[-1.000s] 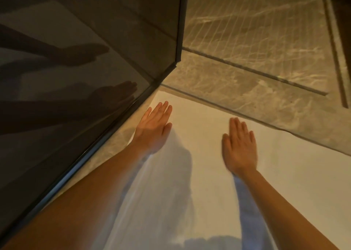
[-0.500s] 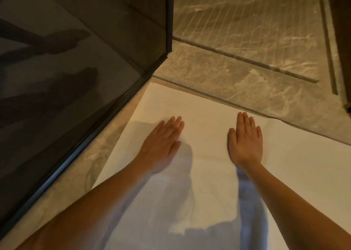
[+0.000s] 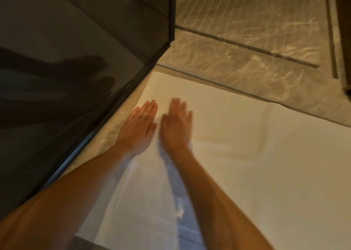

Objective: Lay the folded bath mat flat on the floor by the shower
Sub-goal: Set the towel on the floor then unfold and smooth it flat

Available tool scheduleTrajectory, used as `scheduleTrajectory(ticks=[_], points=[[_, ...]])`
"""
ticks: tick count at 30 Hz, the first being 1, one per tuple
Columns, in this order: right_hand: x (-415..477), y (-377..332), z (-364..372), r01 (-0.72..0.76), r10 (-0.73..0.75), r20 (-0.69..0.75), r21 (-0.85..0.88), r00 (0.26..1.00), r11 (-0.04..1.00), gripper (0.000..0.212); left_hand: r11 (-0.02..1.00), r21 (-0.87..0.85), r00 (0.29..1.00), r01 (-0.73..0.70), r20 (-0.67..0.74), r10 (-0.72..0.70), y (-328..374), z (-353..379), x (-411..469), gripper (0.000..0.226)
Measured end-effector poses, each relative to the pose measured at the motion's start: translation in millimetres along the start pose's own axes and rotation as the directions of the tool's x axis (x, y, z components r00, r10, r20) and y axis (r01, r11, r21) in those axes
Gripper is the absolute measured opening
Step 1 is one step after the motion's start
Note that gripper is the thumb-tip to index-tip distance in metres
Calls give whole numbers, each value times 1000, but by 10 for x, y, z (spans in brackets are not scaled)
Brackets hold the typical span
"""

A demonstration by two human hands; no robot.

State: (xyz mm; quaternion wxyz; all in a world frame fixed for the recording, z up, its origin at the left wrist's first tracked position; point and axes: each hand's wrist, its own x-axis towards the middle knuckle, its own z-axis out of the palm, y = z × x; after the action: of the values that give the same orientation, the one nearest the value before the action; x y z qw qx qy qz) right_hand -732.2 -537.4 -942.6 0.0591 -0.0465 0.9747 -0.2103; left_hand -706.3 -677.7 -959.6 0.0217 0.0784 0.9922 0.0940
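Observation:
The white bath mat (image 3: 256, 151) lies spread out on the floor, its far edge along the shower threshold and its left edge near the dark glass panel. A soft crease runs across it at mid-height. My left hand (image 3: 139, 128) rests flat, palm down, on the mat's left edge, fingers together and straight. My right hand (image 3: 176, 126) lies flat on the mat right beside it, fingers slightly apart and blurred. Neither hand holds anything.
A dark glass shower panel (image 3: 72, 69) with a black frame stands at the left and reflects my arms. Beyond the mat lies the marble floor (image 3: 237, 65) with a linear drain slot (image 3: 266, 50). A narrow strip of marble shows between mat and glass.
My right hand slid left across the mat until it sits next to my left hand. The left hand shifted toward the mat's left edge. The view moved slightly.

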Motion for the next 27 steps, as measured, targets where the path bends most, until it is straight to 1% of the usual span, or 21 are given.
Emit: scheduleTrajectory(ticks=[2,4,5,7,10,12,13,19,22,24,27], points=[[-148,-228,225,56,-55,21,-41,998,998,59,999,35,1000,11,-14,-10,-9,29,-11,60],[-225,-15,188,85,-83,31,-81,996,993,59,1000,19,1000,12,-14,-12,-31,28,4,60],[-297,180,124,74,-73,16,-78,997,994,58,1000,9,1000,11,-7,-11,-41,20,9,60],[-519,654,-46,4,-6,-24,-90,1000,996,58,1000,-3,1000,18,-8,-18,-45,17,5,62],[-918,1423,-358,-178,169,-77,-147,983,973,61,1000,-13,1000,22,-12,-22,-41,15,28,63],[-1131,1760,-541,-289,276,-96,-170,956,942,63,1000,-11,999,27,-15,-28,-53,44,18,63],[-1191,1839,-590,-313,301,-91,-180,949,932,64,1000,-9,999,27,-19,-27,-59,52,13,63],[-1206,1840,-640,-313,302,-82,-201,950,928,67,999,11,999,51,10,-51,89,-64,-5,65],[-1206,1879,-633,-322,311,-85,-204,947,924,68,998,30,998,-62,9,62,277,-42,-392,62],[-1209,1862,-615,-302,290,-85,-219,953,928,69,992,15,992,-127,28,126,258,-17,-749,59],[-1190,1841,-671,-318,308,-82,-220,948,922,71,993,-7,993,-114,34,114,46,-22,-1017,58]])
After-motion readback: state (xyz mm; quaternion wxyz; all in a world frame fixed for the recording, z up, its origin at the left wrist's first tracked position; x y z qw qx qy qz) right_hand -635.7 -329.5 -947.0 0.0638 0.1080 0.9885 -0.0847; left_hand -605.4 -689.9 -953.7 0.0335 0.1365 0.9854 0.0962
